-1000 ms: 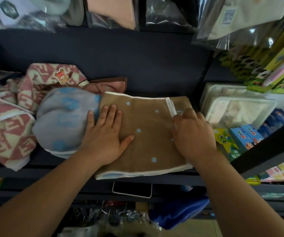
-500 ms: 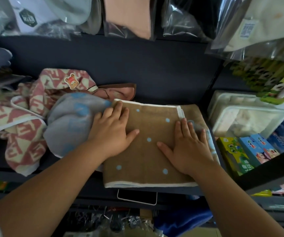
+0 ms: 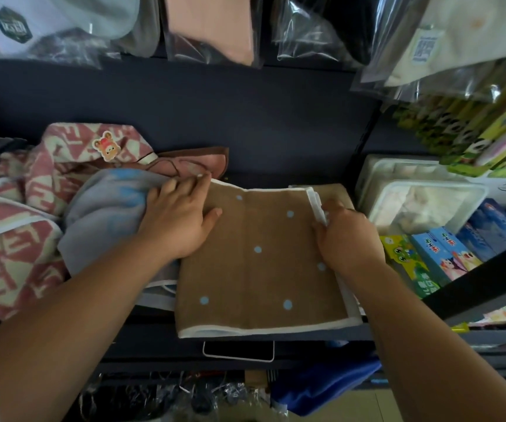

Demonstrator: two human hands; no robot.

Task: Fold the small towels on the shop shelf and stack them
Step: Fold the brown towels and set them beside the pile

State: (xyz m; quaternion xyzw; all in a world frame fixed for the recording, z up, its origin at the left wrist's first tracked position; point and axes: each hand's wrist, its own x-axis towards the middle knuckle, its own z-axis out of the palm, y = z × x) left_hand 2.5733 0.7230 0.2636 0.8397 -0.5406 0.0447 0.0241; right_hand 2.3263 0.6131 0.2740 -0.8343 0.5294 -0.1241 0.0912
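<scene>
A brown towel (image 3: 260,269) with light blue dots and white trim lies folded on the dark shelf (image 3: 276,132). My left hand (image 3: 178,217) presses flat on its left edge, fingers straight toward the far corner. My right hand (image 3: 346,239) pinches the white-trimmed folded edge on the towel's right side. To the left lie unfolded towels: a grey one with blue dots (image 3: 108,214), a pink and cream patterned one (image 3: 17,223) with a bear tag, and a pink one with brown trim (image 3: 193,162).
Clear plastic boxes (image 3: 422,202) and colourful small cartons (image 3: 446,254) fill the neighbouring shelf on the right. Bagged goods (image 3: 209,25) hang above. A white price-tag holder (image 3: 239,351) sits under the shelf's front edge.
My right hand lay flat on the towel half a second ago; now its fingers curl and pinch the folded right edge. My left hand slid up toward the far left corner.
</scene>
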